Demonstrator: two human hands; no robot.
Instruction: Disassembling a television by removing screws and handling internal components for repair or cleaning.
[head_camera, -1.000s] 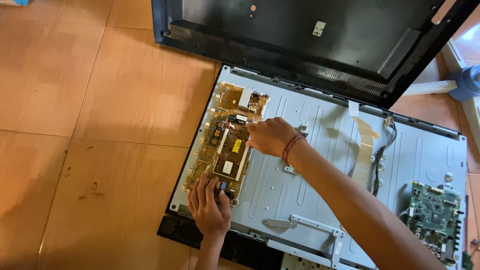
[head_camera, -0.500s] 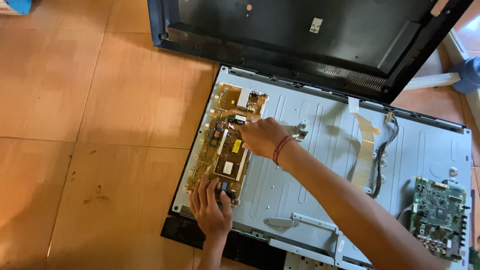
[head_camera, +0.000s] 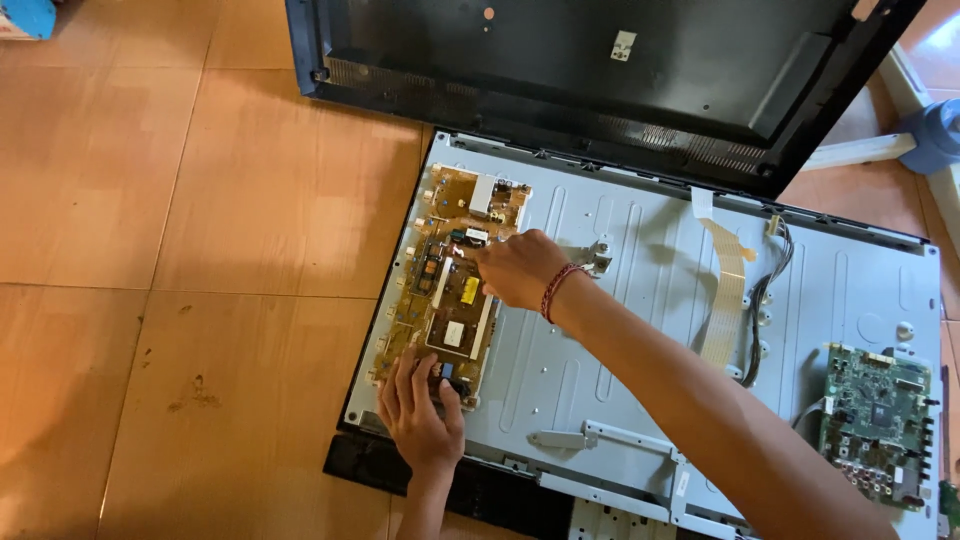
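Fingers of the left hand (head_camera: 420, 420) press the near end of the tan circuit board (head_camera: 447, 282) lying on the grey metal panel (head_camera: 640, 330), while the right hand (head_camera: 518, 268) pinches something at mid-board, what exactly I cannot tell. Board looks light, stiff and fragile, so best gripped by its bare edges, beside both hands.

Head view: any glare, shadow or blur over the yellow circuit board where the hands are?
Head view: sharp, evenly daylit; the yellow circuit board shows no glare, and both the left hand and the right hand on it look crisp. Soft shadow falls on the metal back panel beside the forearm; the black rear cover is dark, with little detail.
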